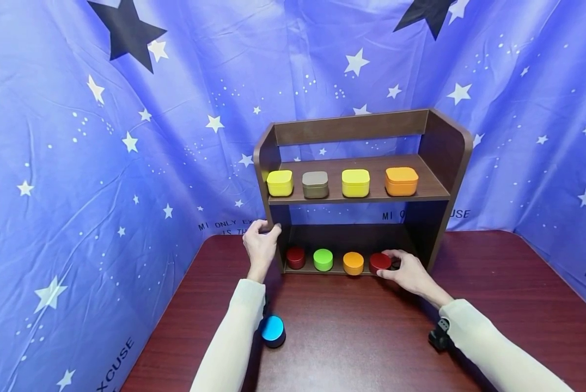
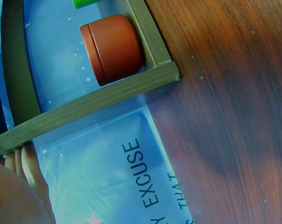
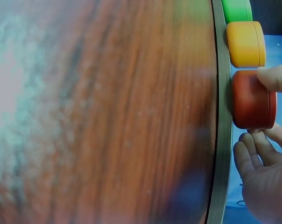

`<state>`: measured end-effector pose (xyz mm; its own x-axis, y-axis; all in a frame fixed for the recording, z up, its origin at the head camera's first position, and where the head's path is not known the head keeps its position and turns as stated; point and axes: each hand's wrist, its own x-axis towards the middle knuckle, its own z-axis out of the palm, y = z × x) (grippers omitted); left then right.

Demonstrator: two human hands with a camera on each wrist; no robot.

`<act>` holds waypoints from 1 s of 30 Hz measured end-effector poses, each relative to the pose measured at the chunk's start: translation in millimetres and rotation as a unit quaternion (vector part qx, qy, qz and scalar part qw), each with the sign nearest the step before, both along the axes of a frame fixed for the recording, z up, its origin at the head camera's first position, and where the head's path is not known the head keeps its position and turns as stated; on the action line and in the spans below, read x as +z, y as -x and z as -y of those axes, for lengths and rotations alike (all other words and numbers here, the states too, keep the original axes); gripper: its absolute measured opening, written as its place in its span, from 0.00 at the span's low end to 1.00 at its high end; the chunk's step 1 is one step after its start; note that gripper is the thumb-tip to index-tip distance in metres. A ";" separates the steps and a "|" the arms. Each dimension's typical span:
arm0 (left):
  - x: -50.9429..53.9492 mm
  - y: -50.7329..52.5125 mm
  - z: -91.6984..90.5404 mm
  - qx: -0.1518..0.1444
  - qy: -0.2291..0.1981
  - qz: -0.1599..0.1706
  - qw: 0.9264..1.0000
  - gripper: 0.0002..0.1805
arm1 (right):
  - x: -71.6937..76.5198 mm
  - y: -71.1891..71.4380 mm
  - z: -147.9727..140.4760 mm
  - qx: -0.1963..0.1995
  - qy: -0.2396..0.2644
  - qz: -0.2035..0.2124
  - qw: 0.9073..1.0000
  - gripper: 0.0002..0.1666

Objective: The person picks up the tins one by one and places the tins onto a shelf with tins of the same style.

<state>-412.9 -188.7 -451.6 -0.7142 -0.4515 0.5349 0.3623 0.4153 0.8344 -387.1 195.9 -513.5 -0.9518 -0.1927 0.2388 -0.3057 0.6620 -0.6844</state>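
Note:
My right hand point(image 1: 410, 274) pinches a dark red round tin point(image 3: 254, 99) between thumb and fingers, at the right end of the row on the lower board. With my left hand point(image 1: 262, 245) I grip the left side panel of a brown two-tier shelf point(image 1: 359, 209); in the left wrist view the fingers point(image 2: 31, 165) lie against the panel's outer side. Left of the held tin stand an orange round tin point(image 1: 353, 263), a green round tin point(image 1: 323, 260) and another dark red round tin point(image 1: 295, 258).
On the upper board sit a yellow squarish tin point(image 1: 280, 183), a grey-brown one point(image 1: 315, 185), a second yellow one point(image 1: 355, 183) and an orange one point(image 1: 401, 182). A blue-topped round tin point(image 1: 273, 331) stands on the table point(image 1: 352, 337) beside my left forearm. Starry blue cloth point(image 1: 175, 109) hangs behind.

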 end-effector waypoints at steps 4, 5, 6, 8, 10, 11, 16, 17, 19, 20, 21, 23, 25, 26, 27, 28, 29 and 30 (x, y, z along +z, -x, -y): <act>-0.3 -0.5 -0.3 0.000 -0.002 0.001 1.000 0.07 | -0.4 0.4 0.1 0.001 -0.001 0.000 1.000 0.35; -0.2 -0.6 -0.4 -0.001 -0.002 0.001 1.000 0.07 | -0.5 0.5 0.2 0.001 -0.001 0.000 1.000 0.35; -0.2 -0.4 -0.4 -0.001 -0.003 0.001 1.000 0.07 | -0.4 0.7 0.2 0.002 -0.001 0.000 1.000 0.35; -0.1 0.0 -0.4 -0.002 -0.004 -0.001 1.000 0.07 | -0.2 0.9 0.4 0.001 -0.002 0.001 1.000 0.35; 0.1 0.5 -0.2 -0.002 -0.004 -0.002 1.000 0.07 | 0.4 0.8 0.8 0.001 -0.004 0.000 1.000 0.35; 0.1 0.8 -0.2 -0.001 -0.005 -0.002 1.000 0.07 | 0.7 0.7 1.0 0.000 -0.005 -0.001 1.000 0.36; 0.3 1.1 -0.1 -0.001 -0.006 -0.002 1.000 0.07 | 2.1 -0.7 2.0 0.001 -0.010 -0.006 1.000 0.40; 0.2 1.1 -0.2 -0.002 -0.006 -0.002 1.000 0.07 | 2.5 -1.3 2.1 0.001 -0.010 -0.007 1.000 0.41; 0.3 1.1 -0.2 -0.003 -0.007 0.000 1.000 0.07 | 3.4 -2.4 2.2 0.000 -0.006 -0.012 1.000 0.42; 0.4 1.2 -0.2 -0.003 -0.006 0.000 1.000 0.07 | 4.2 -3.2 2.2 0.000 -0.003 -0.015 1.000 0.42; 0.6 1.1 -0.1 -0.002 -0.006 0.001 1.000 0.07 | 5.2 -4.0 2.1 -0.002 0.000 -0.019 1.000 0.42; 0.9 1.5 0.1 -0.001 -0.004 0.002 1.000 0.08 | 7.7 -5.9 1.5 -0.007 0.004 -0.026 1.000 0.42; 1.1 1.5 0.1 0.000 -0.005 0.002 1.000 0.08 | 10.2 -8.2 0.3 -0.014 0.004 -0.036 0.999 0.42; 1.3 1.5 -0.1 0.001 -0.004 0.001 1.000 0.08 | 11.5 -9.7 -0.5 -0.017 0.004 -0.041 0.999 0.42; 1.2 1.3 -0.2 0.002 -0.004 0.000 1.000 0.08 | 12.3 -11.0 -1.4 -0.022 0.003 -0.049 0.999 0.42; 1.1 1.2 -0.3 0.003 -0.003 -0.002 1.000 0.08 | 13.1 -12.4 -2.3 -0.026 0.003 -0.055 0.998 0.42; 1.1 1.0 -0.5 0.003 -0.003 -0.003 1.000 0.08 | 13.9 -14.1 -3.1 -0.030 0.004 -0.061 0.998 0.41; 1.0 0.9 -0.7 0.003 -0.003 -0.004 1.000 0.08 | 14.5 -16.0 -3.9 -0.032 0.004 -0.069 0.997 0.41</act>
